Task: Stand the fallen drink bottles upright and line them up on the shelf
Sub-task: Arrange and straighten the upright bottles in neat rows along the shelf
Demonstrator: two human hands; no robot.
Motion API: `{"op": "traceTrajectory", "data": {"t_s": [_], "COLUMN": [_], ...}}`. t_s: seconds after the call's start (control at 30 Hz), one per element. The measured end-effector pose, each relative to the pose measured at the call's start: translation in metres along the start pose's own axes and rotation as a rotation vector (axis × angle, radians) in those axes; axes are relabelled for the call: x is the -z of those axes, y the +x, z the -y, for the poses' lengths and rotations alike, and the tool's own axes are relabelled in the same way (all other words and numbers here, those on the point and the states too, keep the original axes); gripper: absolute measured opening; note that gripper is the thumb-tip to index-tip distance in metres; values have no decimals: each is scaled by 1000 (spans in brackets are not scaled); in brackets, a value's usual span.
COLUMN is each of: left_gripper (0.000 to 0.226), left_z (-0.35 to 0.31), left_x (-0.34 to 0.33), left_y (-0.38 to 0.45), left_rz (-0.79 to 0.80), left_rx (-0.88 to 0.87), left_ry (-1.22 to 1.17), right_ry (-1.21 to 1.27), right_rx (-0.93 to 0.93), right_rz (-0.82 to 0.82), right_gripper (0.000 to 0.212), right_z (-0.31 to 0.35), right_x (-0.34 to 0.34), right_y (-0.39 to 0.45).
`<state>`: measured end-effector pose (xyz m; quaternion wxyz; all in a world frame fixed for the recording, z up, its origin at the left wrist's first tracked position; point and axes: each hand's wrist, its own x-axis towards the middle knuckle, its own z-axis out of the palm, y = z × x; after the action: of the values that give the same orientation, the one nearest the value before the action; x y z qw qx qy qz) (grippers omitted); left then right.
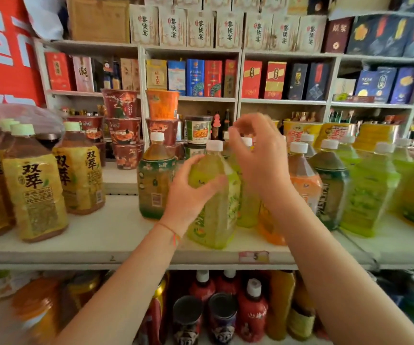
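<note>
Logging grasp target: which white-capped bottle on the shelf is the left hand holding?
The pale yellow-green bottle at the shelf front, centre. The left hand grips its shoulder; the dark-green-labelled bottle beside it stands untouched.

The pale green drink bottle (216, 195) is clear, glossy plastic with a smooth white plastic cap (214, 145) and a shiny film label. The white shelf board (106, 235) looks matt and painted. The red noodle cups (124, 130) seem glossy printed paper.
</note>
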<state>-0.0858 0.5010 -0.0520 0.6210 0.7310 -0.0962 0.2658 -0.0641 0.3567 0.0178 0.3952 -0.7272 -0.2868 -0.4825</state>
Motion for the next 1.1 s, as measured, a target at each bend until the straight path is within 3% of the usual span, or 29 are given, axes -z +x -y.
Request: {"op": "traceTrajectory", "data": {"t_s": [0.07, 0.1, 0.2, 0.23, 0.37, 0.63, 0.83, 0.93, 1.03, 1.1], "left_gripper": [81, 74, 69, 72, 72, 70, 81, 79, 67, 42], "left_z": [3, 4, 6, 6, 6, 5, 5, 4, 2, 2], "left_x": [-3, -5, -16, -22, -43, -73, -108, -110, -96, -74], "left_y": [3, 3, 2, 1, -5, -14, -24, -25, -24, -20], "left_rz": [-19, -20, -15, -21, -74, -171, -309, -274, -156, -154], "left_rx": [47, 63, 87, 80, 33, -11, -38, -38, -28, -47], "left_ry": [-75, -91, -104, -113, -118, -94, 87, 82, 49, 76], "right_ry": [-158, -219, -273, -288, -403, -573, -536, -544, -498, -421], "right_rx": [-6, -93, -461, -490, -400, -393, -340, -260, -125, -18], "right_rz": [-174, -177, 118, 193, 179, 192, 149, 118, 36, -18], "right_gripper": [17, 23, 39, 35, 16, 33, 21, 27, 28, 24], "right_z": [-19, -30, -54, -60, -68, -64, -62, -58, -47, -31], "right_x": [23, 33, 47, 49, 54, 56, 65, 66, 56, 45], "right_y": [4, 5, 5, 3, 3, 2, 1, -1, -5, -8]}}
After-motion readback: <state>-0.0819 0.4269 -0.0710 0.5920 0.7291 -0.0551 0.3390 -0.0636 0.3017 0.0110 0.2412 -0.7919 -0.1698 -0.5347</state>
